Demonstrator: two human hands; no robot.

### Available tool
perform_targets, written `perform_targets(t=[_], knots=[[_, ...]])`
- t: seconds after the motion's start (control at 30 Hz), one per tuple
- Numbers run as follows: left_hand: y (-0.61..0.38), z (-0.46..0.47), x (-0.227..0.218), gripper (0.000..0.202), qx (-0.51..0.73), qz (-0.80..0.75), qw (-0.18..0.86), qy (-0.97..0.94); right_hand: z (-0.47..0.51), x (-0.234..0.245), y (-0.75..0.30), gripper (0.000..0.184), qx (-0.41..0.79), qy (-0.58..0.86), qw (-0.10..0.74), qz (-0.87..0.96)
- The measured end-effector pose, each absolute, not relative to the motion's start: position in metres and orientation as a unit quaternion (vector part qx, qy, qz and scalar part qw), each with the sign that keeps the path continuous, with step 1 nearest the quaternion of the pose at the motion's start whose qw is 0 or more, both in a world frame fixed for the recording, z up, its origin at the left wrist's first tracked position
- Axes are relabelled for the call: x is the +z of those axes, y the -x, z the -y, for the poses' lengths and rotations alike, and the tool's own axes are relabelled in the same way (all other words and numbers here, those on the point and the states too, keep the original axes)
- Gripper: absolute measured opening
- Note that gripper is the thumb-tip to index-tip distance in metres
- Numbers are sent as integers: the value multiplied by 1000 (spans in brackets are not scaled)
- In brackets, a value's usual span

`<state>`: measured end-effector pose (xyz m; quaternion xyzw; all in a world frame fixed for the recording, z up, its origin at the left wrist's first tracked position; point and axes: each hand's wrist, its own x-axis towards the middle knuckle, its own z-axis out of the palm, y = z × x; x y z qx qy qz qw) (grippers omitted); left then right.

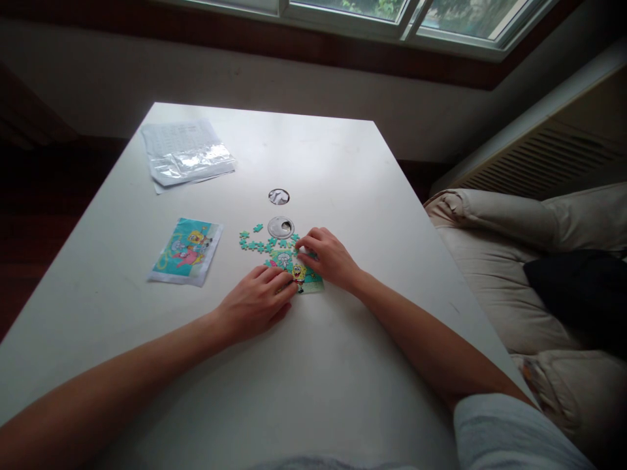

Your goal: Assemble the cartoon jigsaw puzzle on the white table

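A white table point(343, 372) stands below a window point(347, 8). The puzzle point(298, 274), part-built, lies between both hands. Left hand point(258, 297): fingers part-spread over its left side, no piece visible in them. Right hand point(326, 254): thumb and forefinger slightly apart at its far right; I cannot tell whether they pinch anything. Loose pieces point(252, 246) lie beyond the left hand. I judge the step as piece fitting; the next move calls for aligning tabs before pressing.

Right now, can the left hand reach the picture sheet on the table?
Likely yes: only white tabletop shows between the left hand and the picture sheet, though that hand is at the puzzle.
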<state>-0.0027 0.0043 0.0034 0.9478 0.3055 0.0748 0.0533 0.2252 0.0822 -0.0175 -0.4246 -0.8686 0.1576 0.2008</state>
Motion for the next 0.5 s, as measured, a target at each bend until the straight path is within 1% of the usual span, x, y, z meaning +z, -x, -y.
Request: perform_targets(t=[0.3,0.5], knots=[[3,-4,2,24,80,-304,54,-948,-83,-20,-225,16,166,428,211,863],[4,-5,3,25,72,-304,58,-948,-80,-20,-224,15,156,434,211,862]])
